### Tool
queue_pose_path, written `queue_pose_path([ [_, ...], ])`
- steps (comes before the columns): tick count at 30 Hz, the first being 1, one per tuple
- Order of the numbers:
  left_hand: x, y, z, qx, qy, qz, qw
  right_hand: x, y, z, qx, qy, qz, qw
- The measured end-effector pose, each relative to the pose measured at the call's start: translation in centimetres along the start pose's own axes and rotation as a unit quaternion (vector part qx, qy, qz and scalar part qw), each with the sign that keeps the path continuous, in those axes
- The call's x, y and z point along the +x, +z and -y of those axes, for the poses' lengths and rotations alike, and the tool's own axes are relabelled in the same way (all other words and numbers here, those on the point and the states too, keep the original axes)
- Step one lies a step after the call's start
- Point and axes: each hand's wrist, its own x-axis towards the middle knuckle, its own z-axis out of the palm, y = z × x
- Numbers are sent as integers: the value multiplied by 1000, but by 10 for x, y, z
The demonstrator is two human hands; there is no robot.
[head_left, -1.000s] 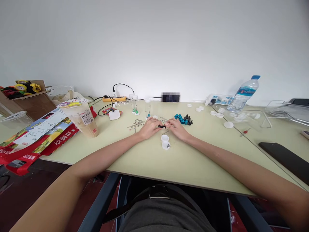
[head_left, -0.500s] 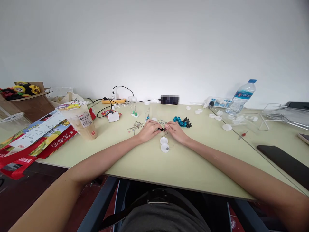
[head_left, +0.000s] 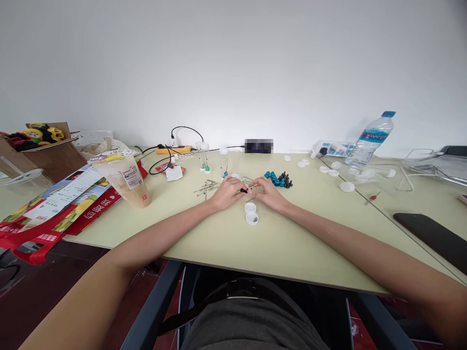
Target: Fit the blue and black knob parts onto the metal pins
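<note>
Both hands met at mid-surface (head_left: pixel 226 243). Left hand (head_left: pixel 228 192) and right hand (head_left: pixel 268 193) each had fingers pinched on a small black part (head_left: pixel 243 190) held between them, just above the surface. Two white caps (head_left: pixel 250 213) lay just near of the hands. Pile of blue and black parts (head_left: pixel 278 179) just far-right of the right hand. Loose metal pins (head_left: pixel 206 187) left of the left hand. Milk tea cup (head_left: pixel 126 178) well left; water bottle (head_left: pixel 370 138) far right.

**Readable text**

Clear plastic water bottle w/ blue cap (head_left: pixel 371 139): blue label reads "WATER". Red paper bag (head_left: pixel 87 211) on desk's left edge: white Chinese characters, upside down, not legible. Labels on tall clear plastic drink cup (head_left: pixel 126 177): too small to read.
</note>
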Motion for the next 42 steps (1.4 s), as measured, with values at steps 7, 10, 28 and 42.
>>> queue_pose_path([
  [7,0,-2,-2,8,5,12,1000,3,-1,-4,-23,-36,-8,999],
  [10,0,-2,-2,10,10,3,1000,4,-1,-4,-1,-46,11,999],
  [28,0,0,-1,17,1,-11,1000,-1,-1,0,46,-18,10,999],
  [42,0,0,1,20,-1,-10,1000,1,-1,1,52,-10,9,999],
])
